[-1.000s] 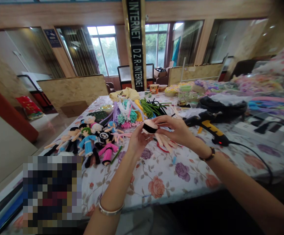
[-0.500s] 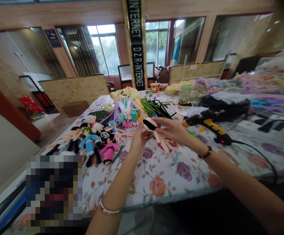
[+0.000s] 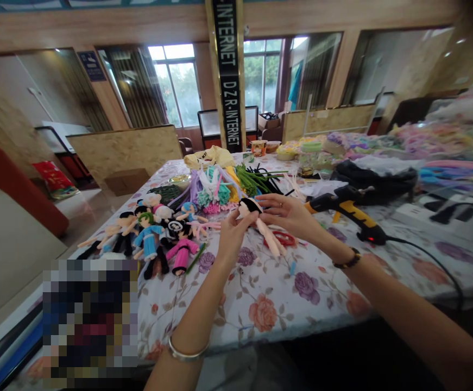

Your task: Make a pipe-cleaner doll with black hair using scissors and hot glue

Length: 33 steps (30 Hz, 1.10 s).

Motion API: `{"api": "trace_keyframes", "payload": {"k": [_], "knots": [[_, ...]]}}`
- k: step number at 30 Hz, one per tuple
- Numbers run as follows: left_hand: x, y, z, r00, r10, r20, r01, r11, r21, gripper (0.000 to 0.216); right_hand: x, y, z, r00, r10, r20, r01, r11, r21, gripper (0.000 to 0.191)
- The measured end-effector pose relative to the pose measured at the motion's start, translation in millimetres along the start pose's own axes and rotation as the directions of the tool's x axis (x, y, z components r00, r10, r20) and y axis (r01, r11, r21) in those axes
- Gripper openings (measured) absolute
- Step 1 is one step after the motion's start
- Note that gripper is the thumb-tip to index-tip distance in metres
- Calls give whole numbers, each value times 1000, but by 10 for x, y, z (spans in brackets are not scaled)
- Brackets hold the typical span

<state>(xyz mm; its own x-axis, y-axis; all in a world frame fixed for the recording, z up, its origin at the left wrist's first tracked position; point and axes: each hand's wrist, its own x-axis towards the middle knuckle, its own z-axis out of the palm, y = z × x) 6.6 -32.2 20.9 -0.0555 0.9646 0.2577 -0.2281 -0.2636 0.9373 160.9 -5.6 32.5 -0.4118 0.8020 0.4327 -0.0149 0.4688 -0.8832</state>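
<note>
Above a floral tablecloth (image 3: 269, 304) I hold a small pipe-cleaner doll (image 3: 260, 225) with a black-haired head and bare peach limbs. My left hand (image 3: 230, 233) pinches the doll's head from the left. From the right, my right hand (image 3: 291, 214) closes its fingers on the same head. The doll's body and legs hang down toward the cloth. Each wrist wears a bracelet.
Finished dolls (image 3: 150, 239) lie in a group at the left. Coloured pipe cleaners (image 3: 220, 187) are heaped behind my hands. A yellow-black glue gun (image 3: 346, 212) with a cord rests at the right, red scissors (image 3: 285, 239) under the doll. More craft materials (image 3: 423, 146) crowd the far right.
The doll has turned from head-up in both hands to hanging with its legs down and right. Both hands have dropped slightly toward the table.
</note>
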Motion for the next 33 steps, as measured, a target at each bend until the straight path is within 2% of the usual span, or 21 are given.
{"api": "trace_keyframes", "payload": {"k": [9, 16, 20, 27, 33], "knots": [[1, 0, -31, 1000, 15, -26, -17, 999, -46, 27, -28, -114, -22, 998, -7, 68, 4, 999, 42, 36], [-3, -8, -42, 997, 66, 44, -64, 996, -55, 27, -68, -142, 24, 996, -91, -1, 90, 985, -150, 42], [-5, -3, -28, 995, 93, 40, -91, 994, -57, 26, -83, -145, 43, 990, -141, -11, 134, 959, -248, 39], [-7, 14, 2, 994, 104, -11, -105, 992, -73, 34, -83, -143, 36, 970, -244, 23, 237, 912, -336, 41], [5, -37, -21, 993, 116, -4, -116, 992, -41, 43, -63, -146, 32, 965, -258, 36, 254, 897, -361, 39]]}}
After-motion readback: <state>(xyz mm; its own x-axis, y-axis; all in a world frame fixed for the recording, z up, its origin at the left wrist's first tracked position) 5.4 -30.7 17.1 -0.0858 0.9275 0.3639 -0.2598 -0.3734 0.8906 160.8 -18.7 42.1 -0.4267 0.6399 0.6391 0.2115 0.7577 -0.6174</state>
